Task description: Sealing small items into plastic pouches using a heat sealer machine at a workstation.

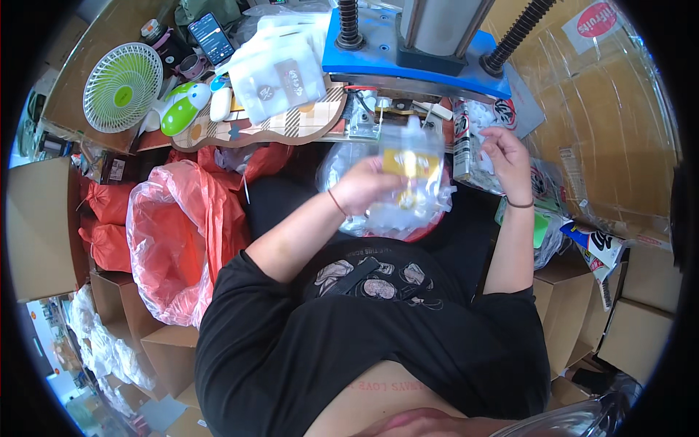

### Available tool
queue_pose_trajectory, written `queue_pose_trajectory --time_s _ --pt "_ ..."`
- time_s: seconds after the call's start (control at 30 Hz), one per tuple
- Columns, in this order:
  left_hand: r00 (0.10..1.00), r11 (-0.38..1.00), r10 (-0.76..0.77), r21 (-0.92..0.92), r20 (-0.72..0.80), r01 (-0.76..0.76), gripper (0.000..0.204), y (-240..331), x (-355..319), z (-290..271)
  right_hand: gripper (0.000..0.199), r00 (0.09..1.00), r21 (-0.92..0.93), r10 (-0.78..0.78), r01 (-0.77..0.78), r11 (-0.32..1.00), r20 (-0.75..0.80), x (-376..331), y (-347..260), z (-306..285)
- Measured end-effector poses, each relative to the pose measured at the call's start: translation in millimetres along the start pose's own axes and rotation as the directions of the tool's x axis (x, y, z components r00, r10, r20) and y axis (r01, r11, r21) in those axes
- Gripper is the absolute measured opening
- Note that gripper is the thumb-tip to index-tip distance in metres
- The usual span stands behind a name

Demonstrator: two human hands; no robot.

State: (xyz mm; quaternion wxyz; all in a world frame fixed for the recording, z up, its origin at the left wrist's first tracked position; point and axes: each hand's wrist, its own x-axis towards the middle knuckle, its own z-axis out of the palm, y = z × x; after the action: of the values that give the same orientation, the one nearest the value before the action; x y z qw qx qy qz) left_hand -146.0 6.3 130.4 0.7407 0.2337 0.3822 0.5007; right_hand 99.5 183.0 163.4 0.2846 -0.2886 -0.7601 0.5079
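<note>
My left hand (pixel 362 186) holds a small clear pouch with a yellow label (pixel 413 162) up in front of me, slightly blurred. Under it lies a bowl-like heap of clear plastic pouches (pixel 393 217) on my lap. My right hand (pixel 504 154) is raised to the right, fingers curled, right beside a bag of small white pieces (pixel 480 120); whether it pinches anything I cannot tell. Above both hands stands a press machine with a blue plate (pixel 408 51) and black springs.
A stack of white pouches (pixel 280 69) lies on a wooden board, with a small green fan (pixel 121 87), a phone (pixel 212 38) and a green-white device at the left. A red plastic bag (pixel 178 240) hangs at my left. Cardboard boxes (pixel 641 320) surround me.
</note>
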Motion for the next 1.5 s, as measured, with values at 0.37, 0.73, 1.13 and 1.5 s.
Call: queue_pose_trajectory --time_s 0.37,0.73,1.13,1.5 --pt "0.536 0.528 0.743 0.843 -0.400 -0.103 0.060 44.3 32.4 -111.7 0.021 0.959 -0.347 -0.275 0.237 0.908 -0.065 -18.8 -19.4 36.0" --pt "0.687 0.197 0.713 0.980 -0.142 -0.002 0.032 28.3 -36.2 -104.2 0.018 0.944 -0.371 -0.317 0.327 0.869 0.090 -8.8 -35.4 66.1" --pt "0.918 0.787 0.384 0.556 -0.101 -0.268 0.015 -1.9 -31.1 -18.9 0.007 0.990 0.078 -0.113 0.119 0.990 -0.078 13.2 -60.2 84.1" --pt "0.988 0.979 0.116 0.158 0.099 -0.131 0.020 -25.2 -19.0 0.0 0.019 0.937 -0.303 -0.252 0.319 0.898 0.241 10.6 -62.8 56.7"
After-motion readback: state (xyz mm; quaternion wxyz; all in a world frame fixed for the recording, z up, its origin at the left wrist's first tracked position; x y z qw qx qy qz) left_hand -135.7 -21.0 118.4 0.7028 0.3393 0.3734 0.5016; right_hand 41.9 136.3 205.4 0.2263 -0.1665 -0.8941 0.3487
